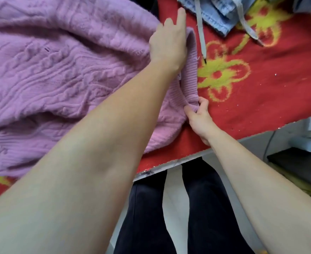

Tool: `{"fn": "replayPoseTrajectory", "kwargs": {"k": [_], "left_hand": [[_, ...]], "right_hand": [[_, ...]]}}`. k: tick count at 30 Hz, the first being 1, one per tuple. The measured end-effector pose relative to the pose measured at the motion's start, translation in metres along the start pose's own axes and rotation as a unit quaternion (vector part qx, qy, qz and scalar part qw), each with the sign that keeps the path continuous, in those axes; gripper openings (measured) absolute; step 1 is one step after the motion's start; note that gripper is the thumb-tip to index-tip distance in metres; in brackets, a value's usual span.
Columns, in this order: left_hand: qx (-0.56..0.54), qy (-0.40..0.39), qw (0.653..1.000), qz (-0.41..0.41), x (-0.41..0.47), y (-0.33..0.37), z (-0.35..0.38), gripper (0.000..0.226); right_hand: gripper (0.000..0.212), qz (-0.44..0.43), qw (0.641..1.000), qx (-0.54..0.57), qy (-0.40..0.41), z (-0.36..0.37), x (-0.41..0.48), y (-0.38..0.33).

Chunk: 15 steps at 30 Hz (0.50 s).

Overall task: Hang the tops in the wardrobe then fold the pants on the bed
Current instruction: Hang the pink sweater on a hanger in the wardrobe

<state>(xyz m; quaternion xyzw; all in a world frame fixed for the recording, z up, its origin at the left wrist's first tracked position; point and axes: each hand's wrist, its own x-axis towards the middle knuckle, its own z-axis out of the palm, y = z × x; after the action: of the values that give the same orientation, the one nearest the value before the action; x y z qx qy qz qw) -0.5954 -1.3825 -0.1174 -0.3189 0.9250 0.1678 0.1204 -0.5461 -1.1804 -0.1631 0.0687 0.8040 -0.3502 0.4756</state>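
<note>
A pink cable-knit sweater (55,70) lies spread over the left of the bed, its ribbed collar (190,77) towards the right. My left hand (169,41) lies on the far end of the collar, with its index finger pointing away from me and the rest of the fingers out of sight. My right hand (198,116) pinches the near end of the collar between thumb and fingers. Light blue denim pants (222,13) with a grey drawstring (200,28) lie bunched at the top of the view.
A red blanket with yellow flowers (261,79) covers the bed. Its near edge (187,158) runs diagonally past my legs in dark trousers (198,208). On the right, beside the bed, stand a dark low surface (297,162) and some pale objects.
</note>
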Motion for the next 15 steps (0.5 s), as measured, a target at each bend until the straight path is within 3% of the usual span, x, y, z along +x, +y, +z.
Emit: {"fn": "replayPoseTrajectory", "kwargs": {"k": [4, 6, 9, 12, 15], "left_hand": [[-0.039, -0.005, 0.998, -0.056, -0.048, -0.041, -0.017, 0.033], [-0.056, -0.023, 0.994, -0.096, -0.100, -0.072, -0.029, 0.029], [-0.033, -0.059, 0.985, -0.160, -0.192, -0.109, -0.058, 0.028], [-0.058, -0.049, 0.962, -0.263, -0.270, -0.114, -0.102, 0.026], [-0.142, 0.052, 0.904, -0.399, -0.324, -0.096, -0.153, 0.022]], "right_hand": [[0.078, 0.025, 0.999, -0.017, -0.044, -0.005, -0.011, -0.018], [0.062, 0.012, 0.987, -0.131, -0.097, -0.011, -0.022, -0.028], [0.025, -0.044, 0.934, -0.314, -0.164, -0.017, -0.056, -0.054], [0.021, -0.119, 0.903, -0.376, -0.172, -0.010, -0.107, -0.090], [0.028, -0.204, 0.886, -0.380, -0.170, 0.004, -0.160, -0.130]]}}
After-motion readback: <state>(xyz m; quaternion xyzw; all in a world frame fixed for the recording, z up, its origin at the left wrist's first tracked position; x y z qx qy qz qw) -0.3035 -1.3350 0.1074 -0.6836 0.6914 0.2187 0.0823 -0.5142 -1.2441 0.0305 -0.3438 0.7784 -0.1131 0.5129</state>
